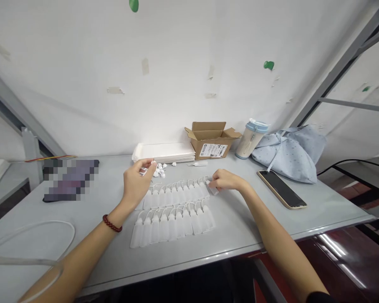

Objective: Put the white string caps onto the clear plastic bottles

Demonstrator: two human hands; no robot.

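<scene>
My left hand (135, 181) is closed in a pinch on a small white piece (153, 163), held over a loose pile of similar small white pieces (159, 170). Two rows of translucent white tags with looped cords lie on the table: the back row (173, 197) and the front row (172, 227). At the right end of the back row, the fingers of my right hand (225, 180) are closed on a translucent white tag (214, 191), partly covered by them.
Behind the tags are a white stack of flat sheets or trays (166, 150) and an open cardboard box (210, 145). A tumbler (251, 139), a light-blue cloth bag (290, 153) and a phone (281, 189) sit at right. A white cable (66, 223) loops at left.
</scene>
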